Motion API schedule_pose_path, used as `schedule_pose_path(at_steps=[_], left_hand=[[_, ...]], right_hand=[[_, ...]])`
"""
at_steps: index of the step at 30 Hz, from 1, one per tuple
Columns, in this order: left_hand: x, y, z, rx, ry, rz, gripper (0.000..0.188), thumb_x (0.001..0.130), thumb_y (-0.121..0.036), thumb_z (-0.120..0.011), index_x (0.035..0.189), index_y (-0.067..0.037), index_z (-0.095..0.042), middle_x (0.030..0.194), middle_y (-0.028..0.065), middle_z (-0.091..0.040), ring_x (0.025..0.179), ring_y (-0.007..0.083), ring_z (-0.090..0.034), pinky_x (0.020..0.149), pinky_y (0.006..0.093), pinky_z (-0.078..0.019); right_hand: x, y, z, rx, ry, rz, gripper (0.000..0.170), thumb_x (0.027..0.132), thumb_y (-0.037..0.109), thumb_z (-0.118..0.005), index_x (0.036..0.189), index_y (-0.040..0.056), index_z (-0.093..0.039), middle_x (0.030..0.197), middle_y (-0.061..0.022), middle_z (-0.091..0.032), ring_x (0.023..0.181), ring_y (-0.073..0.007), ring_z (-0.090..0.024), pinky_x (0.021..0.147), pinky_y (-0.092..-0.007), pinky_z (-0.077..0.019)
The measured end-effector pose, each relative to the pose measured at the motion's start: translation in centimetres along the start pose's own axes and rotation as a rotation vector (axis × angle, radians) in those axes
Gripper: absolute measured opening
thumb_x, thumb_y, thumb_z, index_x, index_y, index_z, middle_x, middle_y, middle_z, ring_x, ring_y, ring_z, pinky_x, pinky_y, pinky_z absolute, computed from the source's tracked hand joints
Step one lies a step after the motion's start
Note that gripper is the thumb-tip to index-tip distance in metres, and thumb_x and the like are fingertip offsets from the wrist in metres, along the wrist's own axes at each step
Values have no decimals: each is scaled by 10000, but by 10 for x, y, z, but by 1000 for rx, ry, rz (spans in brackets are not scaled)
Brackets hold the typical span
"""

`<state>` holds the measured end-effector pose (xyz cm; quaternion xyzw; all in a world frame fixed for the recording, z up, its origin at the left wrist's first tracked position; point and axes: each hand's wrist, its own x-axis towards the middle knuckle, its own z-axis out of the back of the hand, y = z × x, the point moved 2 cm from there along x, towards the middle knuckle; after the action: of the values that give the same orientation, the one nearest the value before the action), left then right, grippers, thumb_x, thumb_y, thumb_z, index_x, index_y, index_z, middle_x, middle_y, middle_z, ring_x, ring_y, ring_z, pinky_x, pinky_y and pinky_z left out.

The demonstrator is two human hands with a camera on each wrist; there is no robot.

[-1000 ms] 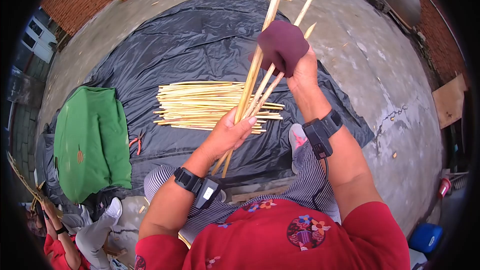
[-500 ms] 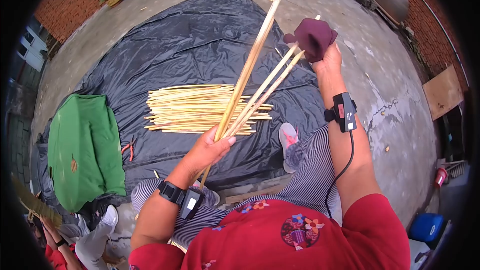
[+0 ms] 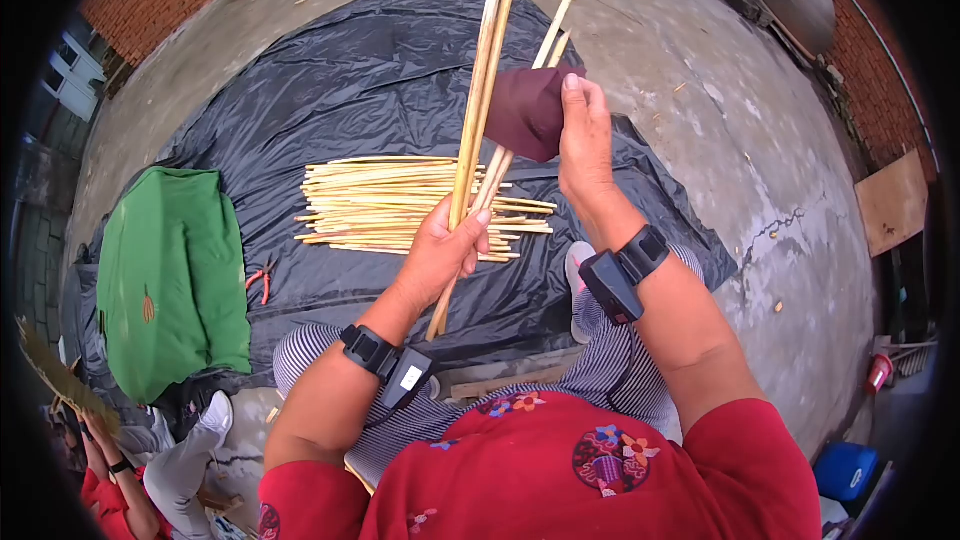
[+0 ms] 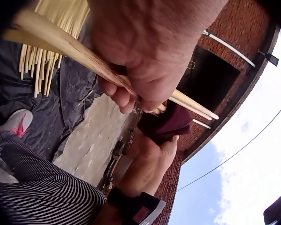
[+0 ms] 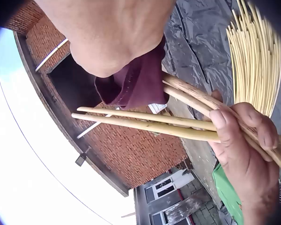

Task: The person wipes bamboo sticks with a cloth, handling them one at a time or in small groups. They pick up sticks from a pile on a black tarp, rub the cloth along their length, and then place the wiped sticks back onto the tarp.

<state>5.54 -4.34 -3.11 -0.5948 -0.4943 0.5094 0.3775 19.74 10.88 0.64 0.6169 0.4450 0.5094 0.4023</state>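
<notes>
My left hand [image 3: 440, 252] grips several peeled, pale sticks [image 3: 477, 100] near their lower ends, and they fan upward in two pairs. With my right hand [image 3: 587, 145] I hold a maroon cloth [image 3: 525, 118] against the right-hand pair of sticks, partway up. The tips of that pair stick out above the cloth, while the other pair stands to its left. In the right wrist view, the left thumb [image 5: 223, 124] lies across the sticks. My right fingers are mostly hidden behind the cloth. Beyond my hands a pile of similar sticks [image 3: 375, 202] lies on a black plastic sheet [image 3: 330, 80].
Left of the pile are red-handled pliers [image 3: 262, 283] and a green cloth [image 3: 170, 290]. At lower left another person [image 3: 125, 500] sits with raised hands. My shoe [image 3: 578, 275] rests near the sheet's front edge. Concrete ground [image 3: 700, 120] surrounds the sheet.
My right hand and the cloth first moved up and right along the sticks to near their tips, then came back down and left. The left hand kept its grip.
</notes>
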Motion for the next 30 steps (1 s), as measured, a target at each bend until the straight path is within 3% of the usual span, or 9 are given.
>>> schedule_pose_path(at_steps=[3, 9, 13, 15, 16, 20, 23, 26, 30], left_hand=[[2, -7, -7, -46, -67, -49, 290, 945, -205, -554, 1172, -52, -458, 670, 8, -520, 451, 56, -427, 404, 191, -336], [13, 7, 0, -9, -68, -120, 282, 934, -156, -562, 1168, -43, -455, 679, -4, -498, 461, 64, -442, 419, 202, -368], [14, 8, -4, 212, -82, -184, 278, 930, -145, -565, 1166, -40, -463, 677, -16, -481, 476, 60, -443, 429, 212, -383], [12, 9, -8, 319, -88, -172, 283, 928, -141, -567, 1173, -40, -465, 670, -21, -472, 483, 57, -443, 434, 215, -389], [11, 8, -7, 306, -104, -173, 245, 916, -155, -578, 1120, -58, -482, 715, -11, -500, 527, 71, -460, 453, 237, -412], [10, -5, -12, -24, -73, -257, 365, 901, -137, -605, 1212, -46, -437, 797, 5, -505, 548, 62, -454, 447, 223, -393], [6, -14, -16, -73, -161, -181, 281, 908, -169, -608, 1117, -50, -461, 731, -10, -476, 513, 56, -418, 445, 208, -364], [14, -8, -2, -141, -43, -93, 228, 895, -202, -635, 984, -69, -472, 679, -27, -462, 490, 47, -401, 426, 199, -342], [15, -4, -3, -38, -54, -85, 219, 894, -212, -640, 936, -82, -469, 657, -46, -454, 450, 42, -374, 389, 198, -311]], right_hand=[[-15, -21, -19, -198, 88, 72, 259, 970, 279, -502, 964, 26, -557, 837, -38, -578, 795, -111, -506, 715, -283, -434], [-27, -23, -37, 223, 55, -301, 256, 954, 266, -532, 1034, 22, -532, 902, -40, -575, 800, -96, -527, 706, -258, -454], [-42, -21, -47, 81, 137, -233, 303, 878, 205, -632, 1096, 39, -504, 940, -64, -574, 843, -110, -566, 714, -255, -475], [-48, -10, -46, 191, 179, -331, 329, 846, 135, -652, 1110, 44, -477, 959, -74, -574, 839, -124, -590, 709, -273, -500], [-48, -10, -47, 262, 196, -354, 324, 849, 121, -646, 1110, 44, -471, 961, -74, -574, 832, -126, -592, 705, -273, -505], [-45, -7, -49, 364, 178, -370, 270, 869, 70, -607, 1095, 35, -464, 964, -76, -572, 821, -127, -590, 696, -263, -510], [-44, -7, -48, 342, 143, -347, 283, 865, 77, -619, 1098, 32, -464, 965, -80, -571, 830, -126, -585, 696, -259, -508], [-47, -5, -45, 318, 147, -332, 351, 849, 95, -644, 1135, 22, -453, 981, -90, -569, 842, -129, -581, 716, -256, -504], [-58, 3, -41, 279, 172, -315, 515, 823, 137, -684, 1236, 5, -406, 1034, -111, -553, 892, -144, -574, 766, -264, -500]])
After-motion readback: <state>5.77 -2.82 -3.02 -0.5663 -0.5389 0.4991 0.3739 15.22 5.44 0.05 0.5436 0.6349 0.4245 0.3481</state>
